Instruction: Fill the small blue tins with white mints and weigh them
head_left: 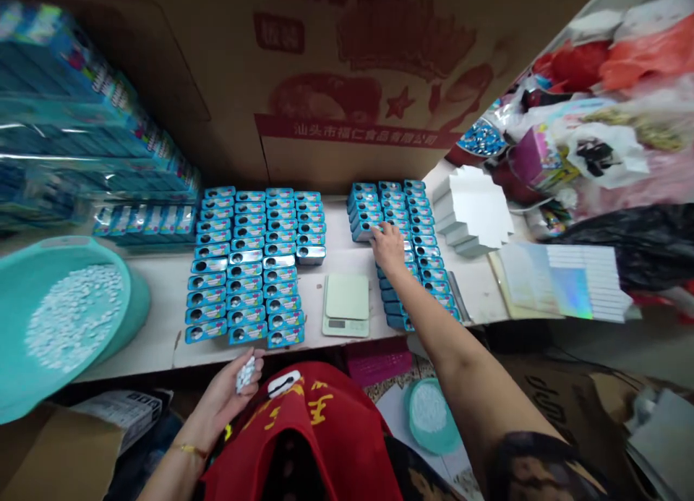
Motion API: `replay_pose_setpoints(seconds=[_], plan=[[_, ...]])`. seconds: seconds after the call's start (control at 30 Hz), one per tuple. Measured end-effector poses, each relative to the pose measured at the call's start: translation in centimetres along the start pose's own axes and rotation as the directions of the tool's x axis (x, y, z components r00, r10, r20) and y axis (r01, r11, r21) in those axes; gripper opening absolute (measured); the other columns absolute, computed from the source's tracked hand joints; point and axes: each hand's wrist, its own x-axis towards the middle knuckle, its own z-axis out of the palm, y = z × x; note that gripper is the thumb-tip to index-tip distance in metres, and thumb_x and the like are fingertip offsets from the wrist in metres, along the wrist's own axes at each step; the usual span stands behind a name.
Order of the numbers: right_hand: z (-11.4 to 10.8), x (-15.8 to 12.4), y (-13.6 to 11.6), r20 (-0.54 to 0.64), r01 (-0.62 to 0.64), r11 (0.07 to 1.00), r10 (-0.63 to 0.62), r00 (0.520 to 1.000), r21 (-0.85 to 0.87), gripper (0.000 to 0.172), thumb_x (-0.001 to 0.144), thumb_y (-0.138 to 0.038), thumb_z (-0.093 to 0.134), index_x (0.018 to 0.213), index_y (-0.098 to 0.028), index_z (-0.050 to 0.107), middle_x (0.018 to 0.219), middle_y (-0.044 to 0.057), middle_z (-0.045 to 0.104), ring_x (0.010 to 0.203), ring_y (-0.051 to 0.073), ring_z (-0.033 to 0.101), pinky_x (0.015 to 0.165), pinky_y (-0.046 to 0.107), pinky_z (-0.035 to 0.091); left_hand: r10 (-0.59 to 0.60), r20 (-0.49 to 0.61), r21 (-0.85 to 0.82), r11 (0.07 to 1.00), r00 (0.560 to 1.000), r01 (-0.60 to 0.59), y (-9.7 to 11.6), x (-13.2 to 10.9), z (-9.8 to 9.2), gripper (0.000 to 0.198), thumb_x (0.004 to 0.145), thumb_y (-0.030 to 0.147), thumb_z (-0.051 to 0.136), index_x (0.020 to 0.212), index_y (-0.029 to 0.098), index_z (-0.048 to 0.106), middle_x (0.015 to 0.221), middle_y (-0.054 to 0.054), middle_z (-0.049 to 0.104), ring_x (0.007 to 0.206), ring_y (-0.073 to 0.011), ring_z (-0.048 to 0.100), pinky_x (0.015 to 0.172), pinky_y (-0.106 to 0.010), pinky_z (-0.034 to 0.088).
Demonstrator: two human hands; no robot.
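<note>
Cupped in my left hand [234,387] is a small heap of white pellets [246,374], held just off the table's front edge. My right hand [389,246] reaches over the right-hand group of small blue tins, its fingers closed on a blue tin [364,233] at the front of the short left column. More blue tins [428,251] stand in columns beside and beneath that forearm, which covers part of them. A larger group of blue tins [245,285] is lined up left of the small digital scale [345,306].
A turquoise basin [135,302] of white pellets is at the left, below stacked blue packs [103,125]. A big cardboard box [347,154] walls the back. White folded cartons [480,212] and shiny sheets [564,280] lie right. Another turquoise basin [450,439] is below the table.
</note>
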Motion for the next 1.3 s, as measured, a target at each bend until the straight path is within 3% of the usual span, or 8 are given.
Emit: replay_pose_setpoints(seconds=[0.2, 0.37, 0.57, 0.67, 0.83, 0.93, 1.07, 1.3], plan=[[1.7, 2.7, 0.6, 0.111, 0.168, 0.978, -0.155, 0.982, -0.121, 0.03, 0.084, -0.013, 0.038, 0.098, -0.019, 0.064, 0.125, 0.013, 0.045, 0.106, 0.029, 0.038, 0.081, 0.044, 0.032, 0.004, 0.004, -0.103, 0.995, 1.0, -0.003, -0.2, -1.0, 0.4, 0.005, 0.079, 0.013, 0.052, 0.083, 0.013, 0.056, 0.06, 0.0, 0.051, 0.042, -0.0048, 0.045, 0.031, -0.013, 0.029], [-1.7, -2.1, 0.1, 0.083, 0.29, 0.95, -0.282, 0.956, -0.117, 0.033, 0.083, -0.009, 0.037, 0.104, -0.02, 0.059, 0.124, 0.012, 0.047, 0.107, 0.027, 0.039, 0.093, 0.047, 0.025, 0.011, 0.033, -0.085, 0.996, 0.999, -0.008, 0.4, -1.4, 1.6, 0.005, 0.08, 0.013, 0.051, 0.084, 0.012, 0.055, 0.061, 0.0, 0.052, 0.043, -0.0055, 0.046, 0.031, -0.013, 0.031], [-4.7, -8.5, -4.6, 0.196, 0.498, 0.866, -0.496, 0.846, 0.041, 0.028, 0.08, -0.009, 0.044, 0.101, -0.023, 0.058, 0.117, 0.01, 0.05, 0.1, 0.025, 0.042, 0.078, 0.037, 0.038, -0.016, 0.112, 0.018, 1.0, 0.994, 0.014, 0.8, -0.5, 3.9, 0.008, 0.081, 0.015, 0.052, 0.084, 0.01, 0.056, 0.061, -0.002, 0.053, 0.044, -0.0049, 0.045, 0.031, -0.012, 0.03], [-3.9, -10.0, -6.0, 0.24, 0.499, 0.863, -0.501, 0.831, 0.074, 0.024, 0.081, -0.01, 0.047, 0.098, -0.022, 0.058, 0.115, 0.009, 0.052, 0.096, 0.024, 0.045, 0.077, 0.038, 0.04, -0.03, 0.141, 0.046, 0.999, 0.99, 0.023, 0.8, -0.5, 5.1, 0.009, 0.081, 0.016, 0.052, 0.085, 0.009, 0.058, 0.062, -0.003, 0.056, 0.044, -0.0057, 0.047, 0.032, -0.013, 0.032], [-4.8, -13.0, -8.5, 0.087, 0.38, 0.889, -0.413, 0.907, 0.257, 0.025, 0.085, -0.026, 0.049, 0.109, -0.019, 0.054, 0.118, 0.011, 0.051, 0.104, 0.023, 0.044, 0.088, 0.04, 0.037, -0.048, 0.13, 0.036, 0.998, 0.99, 0.043, 0.3, -0.6, 6.6, 0.011, 0.081, 0.013, 0.05, 0.086, 0.008, 0.059, 0.074, -0.01, 0.065, 0.062, -0.0141, 0.062, 0.05, -0.021, 0.051], [-6.3, -15.5, -12.2, 0.048, 0.469, 0.753, -0.549, 0.835, 0.461, 0.029, 0.089, -0.029, 0.044, 0.114, -0.017, 0.05, 0.108, 0.009, 0.055, 0.095, 0.018, 0.048, 0.082, 0.032, 0.041, -0.051, 0.12, -0.02, 0.998, 0.991, 0.053, -0.7, -0.4, 7.2, 0.015, 0.082, 0.011, 0.046, 0.089, 0.008, 0.059, 0.084, -0.013, 0.067, 0.077, -0.019, 0.065, 0.07, -0.031, 0.054], [-6.2, -17.4, -16.1, 0.127, 0.493, 0.727, -0.613, 0.78, 0.478, 0.027, 0.088, -0.021, 0.044, 0.113, -0.013, 0.047, 0.099, 0.008, 0.055, 0.09, 0.018, 0.048, 0.075, 0.031, 0.043, -0.097, 0.092, -0.08, 0.991, 0.991, 0.104, -2.1, -0.3, 7.5, 0.019, 0.087, 0.015, 0.04, 0.082, 0.011, 0.058, 0.073, -0.007, 0.067, 0.067, -0.0153, 0.064, 0.067, -0.03, 0.054], [-5.3, -18.1, -16.0, 0.16, 0.489, 0.693, -0.648, 0.744, 0.53, 0.014, 0.089, -0.018, 0.042, 0.101, -0.016, 0.048, 0.095, 0.006, 0.053, 0.089, 0.015, 0.049, 0.074, 0.028, 0.044, -0.157, 0.056, -0.065, 0.985, 0.986, 0.16, -2.9, -1.0, 7.6, 0.024, 0.089, 0.016, 0.035, 0.081, 0.01, 0.058, 0.072, -0.008, 0.067, 0.066, -0.0155, 0.065, 0.067, -0.029, 0.053]])
